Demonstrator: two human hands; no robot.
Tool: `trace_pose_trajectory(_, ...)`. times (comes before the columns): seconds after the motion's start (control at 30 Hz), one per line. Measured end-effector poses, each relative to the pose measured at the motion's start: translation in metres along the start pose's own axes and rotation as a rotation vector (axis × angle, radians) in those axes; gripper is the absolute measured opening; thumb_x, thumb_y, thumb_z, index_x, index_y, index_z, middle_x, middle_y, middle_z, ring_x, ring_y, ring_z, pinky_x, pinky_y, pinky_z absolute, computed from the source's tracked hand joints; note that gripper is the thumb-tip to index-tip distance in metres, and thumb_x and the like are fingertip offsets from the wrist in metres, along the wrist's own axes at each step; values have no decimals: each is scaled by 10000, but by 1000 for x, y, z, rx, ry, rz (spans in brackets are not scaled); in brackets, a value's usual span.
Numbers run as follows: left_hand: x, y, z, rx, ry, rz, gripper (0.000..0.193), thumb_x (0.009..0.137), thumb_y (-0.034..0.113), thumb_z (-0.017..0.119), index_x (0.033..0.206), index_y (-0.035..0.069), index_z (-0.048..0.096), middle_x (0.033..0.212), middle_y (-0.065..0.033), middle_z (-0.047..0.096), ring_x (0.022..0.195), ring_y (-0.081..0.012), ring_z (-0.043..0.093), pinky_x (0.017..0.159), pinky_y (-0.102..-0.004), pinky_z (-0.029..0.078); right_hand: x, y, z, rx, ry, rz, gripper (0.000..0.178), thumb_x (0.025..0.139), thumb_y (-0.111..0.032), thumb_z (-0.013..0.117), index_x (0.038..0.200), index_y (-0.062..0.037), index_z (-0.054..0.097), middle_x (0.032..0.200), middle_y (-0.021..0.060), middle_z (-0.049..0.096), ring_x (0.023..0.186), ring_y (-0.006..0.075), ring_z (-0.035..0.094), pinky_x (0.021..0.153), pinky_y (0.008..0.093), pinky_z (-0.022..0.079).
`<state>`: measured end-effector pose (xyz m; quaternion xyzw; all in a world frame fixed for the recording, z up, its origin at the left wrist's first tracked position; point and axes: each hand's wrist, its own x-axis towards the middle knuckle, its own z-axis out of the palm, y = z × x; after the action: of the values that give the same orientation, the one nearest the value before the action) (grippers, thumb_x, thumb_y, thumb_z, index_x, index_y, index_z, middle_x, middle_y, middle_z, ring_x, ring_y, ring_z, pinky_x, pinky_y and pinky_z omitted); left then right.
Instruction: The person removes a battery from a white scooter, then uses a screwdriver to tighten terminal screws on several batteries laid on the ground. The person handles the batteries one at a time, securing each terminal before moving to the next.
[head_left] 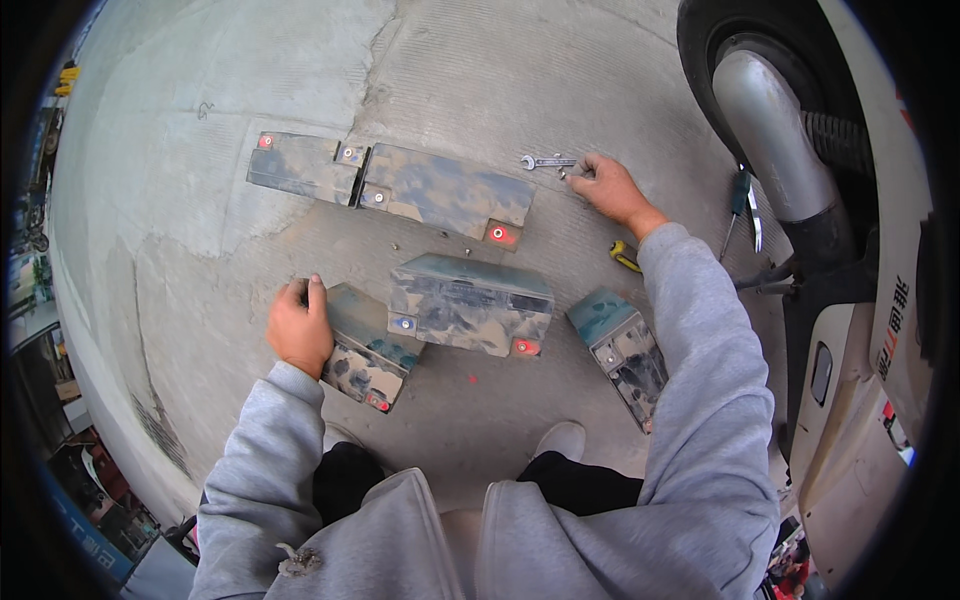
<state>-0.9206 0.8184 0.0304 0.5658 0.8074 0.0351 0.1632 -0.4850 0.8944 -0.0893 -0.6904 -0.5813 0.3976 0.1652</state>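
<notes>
Several dusty rectangular batteries with red and blue terminals lie on the floor. My left hand (300, 325) has its fingers curled by the left edge of a tilted battery (372, 352); what they hold, if anything, is hidden. Ahead on the right, my right hand (612, 190) pinches a small metal piece that looks like a bolt. Just left of those fingertips lies a metal wrench (547, 162). Between my arms sits a wider battery (470, 305), and another battery (618, 350) is angled beside my right forearm. Farther off, a long battery (450, 190) adjoins a narrower battery (300, 170).
Small bolts (467, 252) lie between the battery rows. A yellow-and-black tool handle (625, 256) pokes out by my right sleeve. At the right stand a vehicle's wheel (715, 60) and silver cover (765, 130); a screwdriver (739, 195) rests beside them. My shoes (563, 440) are close behind the batteries.
</notes>
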Motion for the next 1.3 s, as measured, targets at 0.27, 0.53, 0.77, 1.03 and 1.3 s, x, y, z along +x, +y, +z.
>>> trace_pose_trajectory(0.27, -1, -2, 0, -38, 2, -24, 415, 945, 428, 507, 938, 56, 691, 949, -142, 661, 920, -360, 622, 780, -420, 476, 17, -12, 31, -338, 129, 39, 320, 791, -285, 760, 864, 5, 645, 881, 188, 675, 840, 345, 652, 719, 434, 511)
trace_pose_trajectory(0.53, 2, -4, 2, -37, -34, -35, 416, 942, 422, 517, 984, 52, 703, 995, -137, 664, 944, -355, 624, 810, -422, 480, 6, 3, -15, 929, -150, 425, 256, 865, -260, 661, 807, -15, 612, 704, 68, 585, 660, 145, 536, 554, 313, 455)
trace_pose_trajectory(0.77, 1, -7, 3, -21, 14, 17, 393, 933, 395, 535, 934, 41, 706, 938, -159, 661, 893, -370, 625, 771, -438, 483, 25, -21, 16, -383, 76, 204, 378, 797, -352, 752, 857, 18, 701, 912, 230, 687, 858, 364, 669, 763, 465, 517)
trace_pose_trajectory(1.03, -7, 3, -11, 20, -26, -40, 399, 907, 436, 521, 929, 96, 728, 983, -139, 675, 970, -359, 622, 853, -462, 490, 39, -37, 19, -413, 30, 254, 266, 733, -179, 707, 927, 1, 713, 1024, 256, 676, 988, 396, 657, 838, 463, 530)
trace_pose_trajectory(1.3, -12, -3, -7, -10, -10, -21, 440, 917, 463, 487, 947, 93, 722, 1049, -170, 659, 976, -377, 619, 864, -472, 487, -45, -85, -37, 1350, -123, 121, 233, 908, -291, 597, 759, -129, 519, 674, 19, 527, 506, 125, 431, 446, 275, 327)
